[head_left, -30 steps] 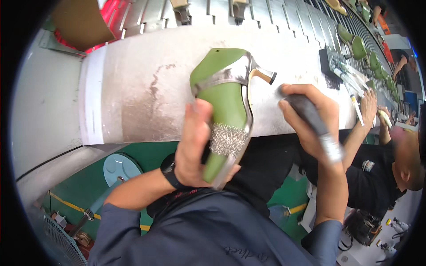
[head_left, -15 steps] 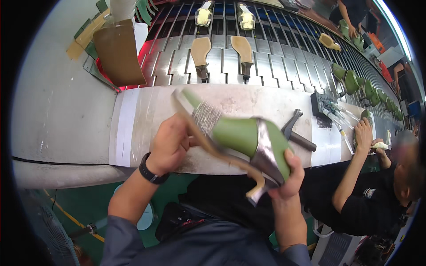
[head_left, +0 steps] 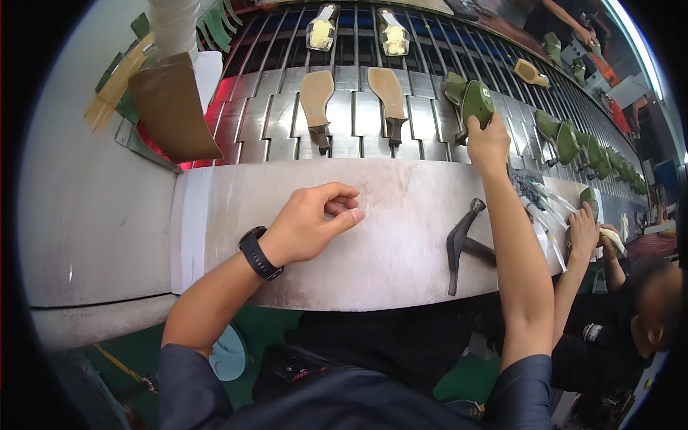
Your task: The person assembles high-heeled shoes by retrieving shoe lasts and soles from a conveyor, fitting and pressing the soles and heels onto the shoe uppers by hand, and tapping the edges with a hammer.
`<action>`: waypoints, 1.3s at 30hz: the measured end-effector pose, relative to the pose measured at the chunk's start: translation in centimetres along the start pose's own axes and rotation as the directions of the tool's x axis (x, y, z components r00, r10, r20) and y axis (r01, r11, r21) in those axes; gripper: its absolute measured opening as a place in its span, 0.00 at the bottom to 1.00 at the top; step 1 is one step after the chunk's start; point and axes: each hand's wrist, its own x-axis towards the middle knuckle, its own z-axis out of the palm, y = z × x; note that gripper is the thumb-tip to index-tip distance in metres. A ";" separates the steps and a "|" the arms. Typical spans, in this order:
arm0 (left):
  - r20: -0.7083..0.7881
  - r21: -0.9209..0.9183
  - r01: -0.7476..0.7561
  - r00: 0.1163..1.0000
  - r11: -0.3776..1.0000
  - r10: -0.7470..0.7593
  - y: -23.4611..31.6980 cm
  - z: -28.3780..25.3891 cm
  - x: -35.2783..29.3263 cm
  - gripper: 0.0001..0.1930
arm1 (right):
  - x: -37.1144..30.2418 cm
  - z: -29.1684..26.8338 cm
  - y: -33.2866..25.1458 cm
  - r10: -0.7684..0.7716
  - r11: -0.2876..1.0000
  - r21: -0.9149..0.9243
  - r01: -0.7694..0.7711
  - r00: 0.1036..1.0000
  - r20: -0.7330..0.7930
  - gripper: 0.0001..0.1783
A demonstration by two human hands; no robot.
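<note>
Right hand (head_left: pixel 489 143) stretched to upper right of frame, fingers closed over green high-heeled shoe (head_left: pixel 469 100) resting on slatted metal conveyor (head_left: pixel 279 122). Left hand (head_left: pixel 312 223) empty, loosely curled, hovering over grey workbench (head_left: pixel 401 236) at centre. Shoe's long axis runs roughly up-down in frame; which end leads, cannot tell. Risk: shoe may tip between slats or knock neighbouring tan sole (head_left: pixel 388 93). Hammer (head_left: pixel 462 240) lies right of centre, handle toward lower edge; forearm could sweep it off.

Green shoe (head_left: pixel 469 100) now on conveyor (head_left: pixel 287 129)
</note>
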 end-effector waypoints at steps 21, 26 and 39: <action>-0.578 0.449 0.309 0.816 0.839 0.009 -0.6 0.9 48.0 0.60 | -11.1 -3.4 1.3 -0.483 0.839 0.382 0.386 0.853 0.198 0.17; -0.767 0.423 0.432 0.639 0.796 0.060 -2.1 4.1 52.5 0.54 | -10.5 -3.7 0.0 -0.441 0.854 0.456 0.250 0.812 0.382 0.20; -0.389 0.344 -0.026 0.906 0.939 0.167 5.4 -3.0 18.8 0.45 | -12.4 -3.4 -0.7 -0.291 0.874 0.454 0.174 0.935 0.202 0.11</action>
